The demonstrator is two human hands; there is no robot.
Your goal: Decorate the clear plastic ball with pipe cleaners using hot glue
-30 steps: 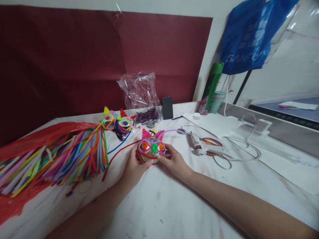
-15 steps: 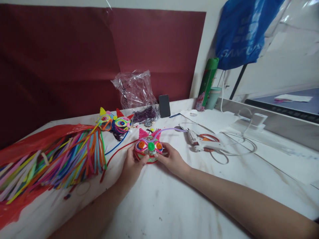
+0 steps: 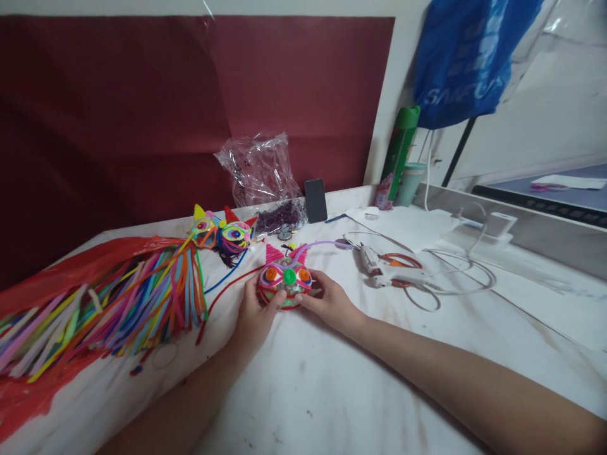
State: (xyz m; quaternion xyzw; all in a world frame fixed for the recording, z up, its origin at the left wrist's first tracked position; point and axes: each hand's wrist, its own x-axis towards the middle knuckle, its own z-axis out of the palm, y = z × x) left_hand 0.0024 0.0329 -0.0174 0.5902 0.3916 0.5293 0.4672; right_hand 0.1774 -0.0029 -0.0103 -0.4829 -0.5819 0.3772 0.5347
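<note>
Holding the cat head point(image 3: 286, 278) clamped between my left hand point(image 3: 255, 311) and right hand point(image 3: 336, 306), thumbs point(image 3: 279, 300) at its lower front; it's between pipe cleaners point(image 3: 142, 303) and glue gun point(image 3: 392, 275). Blue bag point(image 3: 467, 63) reads "SAN", remaining letters creased.

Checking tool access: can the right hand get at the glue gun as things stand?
Probably yes: nothing visible lies between the right hand and the glue gun. But that hand holds the cat-faced piece and would likely have to let go first.
</note>
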